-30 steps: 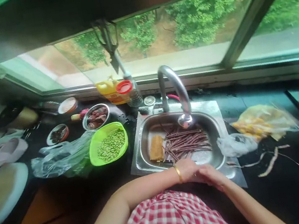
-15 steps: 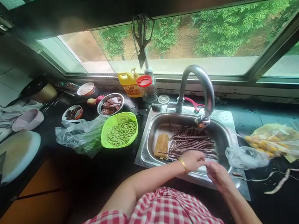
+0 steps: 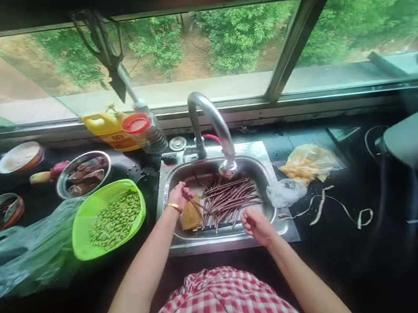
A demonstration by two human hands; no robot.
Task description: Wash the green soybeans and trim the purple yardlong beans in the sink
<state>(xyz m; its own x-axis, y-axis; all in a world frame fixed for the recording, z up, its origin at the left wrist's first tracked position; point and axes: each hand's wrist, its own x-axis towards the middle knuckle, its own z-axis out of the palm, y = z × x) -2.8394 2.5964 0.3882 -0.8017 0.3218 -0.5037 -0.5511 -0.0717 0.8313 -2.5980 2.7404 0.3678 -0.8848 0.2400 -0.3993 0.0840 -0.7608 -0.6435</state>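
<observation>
Purple long beans [image 3: 232,200] lie in a loose heap in the steel sink [image 3: 263,155]. Over the sink's left side, my left hand [image 3: 177,196], with a gold bracelet at the wrist, is closed on a purple long bean [image 3: 197,205] that slants down towards the heap. Just below that hand a tan, rough-looking block [image 3: 191,218] rests in the basin. My right hand [image 3: 258,225] is over the sink's front rim, fingers curled in; what they hold, if anything, is hidden. Above the beans arches the faucet [image 3: 225,137].
Left of the sink stand a green basket [image 3: 76,226] of shelled beans, a metal bowl [image 3: 62,189] of dark red pieces and a plastic bag [image 3: 40,249]. A yellow jug [image 3: 109,133] is by the window. Rightward lie a bag with yellow pieces [image 3: 308,161] and pale peelings [image 3: 320,206].
My hands were close together at the sink's front; now they are apart, the left one farther left and forward with a bean. The view has swung right.
</observation>
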